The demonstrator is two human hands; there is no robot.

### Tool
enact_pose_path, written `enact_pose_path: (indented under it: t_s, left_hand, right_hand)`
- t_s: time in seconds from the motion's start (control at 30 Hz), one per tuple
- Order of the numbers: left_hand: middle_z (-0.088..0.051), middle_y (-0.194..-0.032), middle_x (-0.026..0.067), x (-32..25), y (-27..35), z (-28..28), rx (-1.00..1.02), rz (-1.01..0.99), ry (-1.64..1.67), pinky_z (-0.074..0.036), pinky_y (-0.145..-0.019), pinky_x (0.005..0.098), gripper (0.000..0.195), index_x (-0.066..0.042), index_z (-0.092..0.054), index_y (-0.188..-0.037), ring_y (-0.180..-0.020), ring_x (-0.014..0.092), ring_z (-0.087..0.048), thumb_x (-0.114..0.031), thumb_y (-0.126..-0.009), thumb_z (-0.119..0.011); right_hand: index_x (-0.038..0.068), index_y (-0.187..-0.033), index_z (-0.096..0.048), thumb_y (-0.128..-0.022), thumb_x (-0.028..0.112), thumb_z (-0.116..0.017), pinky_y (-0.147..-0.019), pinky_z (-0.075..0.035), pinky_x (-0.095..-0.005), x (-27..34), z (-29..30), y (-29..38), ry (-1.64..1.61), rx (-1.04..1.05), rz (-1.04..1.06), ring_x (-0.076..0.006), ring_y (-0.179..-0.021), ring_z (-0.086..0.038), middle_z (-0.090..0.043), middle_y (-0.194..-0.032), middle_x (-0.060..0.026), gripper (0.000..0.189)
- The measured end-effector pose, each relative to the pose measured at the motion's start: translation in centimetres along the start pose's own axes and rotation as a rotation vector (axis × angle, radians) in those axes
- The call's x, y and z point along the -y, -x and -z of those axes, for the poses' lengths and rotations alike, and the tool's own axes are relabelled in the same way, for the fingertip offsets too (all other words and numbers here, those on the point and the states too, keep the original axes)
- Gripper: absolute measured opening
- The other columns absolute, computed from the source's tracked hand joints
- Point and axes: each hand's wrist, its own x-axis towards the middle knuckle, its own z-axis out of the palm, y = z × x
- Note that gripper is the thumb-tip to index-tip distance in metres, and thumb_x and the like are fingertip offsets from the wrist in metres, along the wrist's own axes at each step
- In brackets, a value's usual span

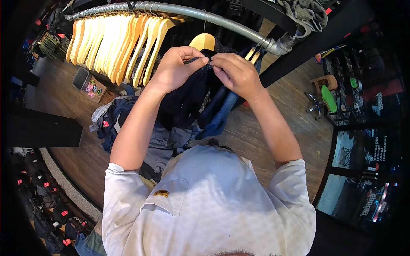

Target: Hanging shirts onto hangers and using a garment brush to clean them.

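Note:
A dark navy garment, apparently a shirt, hangs before me on a wooden hanger. My left hand pinches the garment's upper edge between thumb and fingers. Close beside it on the right, my right hand has its fingertips on the same edge. The fingers of both hands nearly meet just below the hanger. They cover the small part that they hold, so I cannot tell whether it is a button or plain cloth. The hanger's wire hook loops over a curved metal rail.
Many bare wooden hangers crowd the rail's left side. Blue jeans hang at the right. Folded clothes are heaped below. A grey bin stands on the wooden floor, a green-backed chair farther right. Caps fill a shelf lower left.

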Motion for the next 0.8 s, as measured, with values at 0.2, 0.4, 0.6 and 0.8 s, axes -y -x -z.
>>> enact_pose_path:
  t_s: [0.2,0.4,0.6,0.8]
  left_hand:
    - [-0.082,-0.097,0.0039,-0.4,0.2,-0.1,-0.013,0.005,-0.016,-0.056,-0.088,0.0262,0.013,0.001,-0.082,-0.104,-0.092,0.007,-0.071,-0.011,-0.101,-0.080]
    - [-0.081,-0.094,0.0037,-0.3,0.1,-0.2,-0.013,0.020,0.006,-0.055,-0.083,0.0249,0.012,0.002,-0.082,-0.101,-0.087,0.006,-0.070,-0.010,-0.101,-0.078]
    - [-0.074,-0.083,-0.0009,-1.7,0.3,-0.1,0.028,0.108,-0.045,-0.047,-0.070,0.0224,0.013,0.002,-0.081,-0.101,-0.076,0.002,-0.061,-0.010,-0.101,-0.078]
    - [-0.075,-0.086,0.0001,-2.9,0.7,0.2,0.140,0.087,-0.141,-0.052,-0.078,0.0263,0.013,0.001,-0.078,-0.102,-0.080,0.006,-0.064,-0.011,-0.098,-0.082]
  right_hand:
    - [0.003,-0.107,-0.077,-0.086,-0.001,-0.085,-0.083,-0.064,-0.0355,0.1,-0.2,0.4,-0.034,-0.026,-0.054,-0.0279,-0.096,-0.078,-0.079,-0.110,-0.0107,0.023]
    - [0.004,-0.106,-0.078,-0.087,0.003,-0.086,-0.087,-0.063,-0.0356,0.5,-0.2,0.1,-0.101,-0.014,-0.125,-0.0278,-0.098,-0.078,-0.080,-0.110,-0.0107,0.021]
    - [0.002,-0.108,-0.078,-0.087,0.004,-0.085,-0.089,-0.062,-0.0359,0.8,0.4,-0.5,-0.174,0.069,-0.213,-0.0284,-0.099,-0.077,-0.078,-0.107,-0.0114,0.022]
    - [0.003,-0.109,-0.078,-0.087,0.004,-0.084,-0.085,-0.062,-0.0357,0.4,1.0,-0.8,-0.231,0.185,-0.317,-0.0276,-0.094,-0.076,-0.077,-0.103,-0.0112,0.023]
